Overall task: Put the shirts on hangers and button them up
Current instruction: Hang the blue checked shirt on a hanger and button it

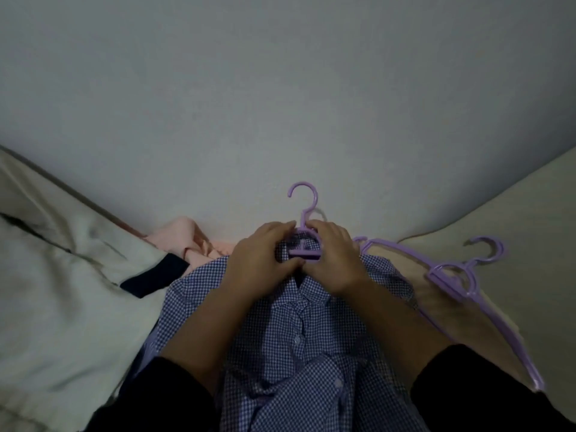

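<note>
Pale bedding (56,307) w/ dark band fills the left; pink garment (193,241) bunched behind. Spare purple hangers (461,275) lie to the right. Blue check shirt (299,338) centre, on the lap, partly buttoned, purple hanger (304,210) hook sticking out at the collar. Left hand (265,257) & right hand (336,260) both curl fingers round collar/hanger neck.
</note>
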### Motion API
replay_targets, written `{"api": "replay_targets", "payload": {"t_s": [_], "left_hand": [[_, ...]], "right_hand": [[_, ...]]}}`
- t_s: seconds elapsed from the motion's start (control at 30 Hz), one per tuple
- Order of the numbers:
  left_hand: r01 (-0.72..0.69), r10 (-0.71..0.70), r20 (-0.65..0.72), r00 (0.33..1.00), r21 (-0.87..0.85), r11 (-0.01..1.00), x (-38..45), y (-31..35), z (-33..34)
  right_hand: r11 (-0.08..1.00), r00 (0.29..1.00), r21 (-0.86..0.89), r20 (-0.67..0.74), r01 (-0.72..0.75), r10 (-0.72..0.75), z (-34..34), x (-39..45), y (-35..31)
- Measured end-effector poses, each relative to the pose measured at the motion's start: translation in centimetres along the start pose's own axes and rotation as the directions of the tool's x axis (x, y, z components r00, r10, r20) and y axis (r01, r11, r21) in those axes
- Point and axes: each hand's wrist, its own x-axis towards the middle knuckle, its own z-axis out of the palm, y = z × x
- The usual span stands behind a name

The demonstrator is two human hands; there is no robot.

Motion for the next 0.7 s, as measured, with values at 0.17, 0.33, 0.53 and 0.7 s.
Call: {"api": "replay_targets", "payload": {"t_s": [0.17, 0.33, 0.53, 0.7], "left_hand": [[-0.157, 0.160, -0.061, 0.985, 0.056, 0.986, 0.2, 5.3, -7.2], [-0.295, 0.323, -0.144, 0.935, 0.187, 0.937, -1.8, 10.8, -15.0], [-0.393, 0.532, -0.381, 0.756, 0.385, 0.835, -5.2, 17.0, -24.6], [-0.370, 0.575, -0.515, 0.636, 0.450, 0.813, -8.1, 20.7, -30.9]], "right_hand": [[0.990, 0.981, -0.013, -0.133, 0.138, -0.139, -7.3, -1.2, -5.3], [0.965, 0.952, -0.040, -0.157, 0.259, -0.262, -16.3, -3.5, -11.8], [0.896, 0.874, 0.045, -0.249, 0.442, -0.418, -27.2, -8.4, -19.7], [0.950, 0.919, 0.128, -0.319, 0.284, -0.232, -33.8, -11.1, -23.9]]}}
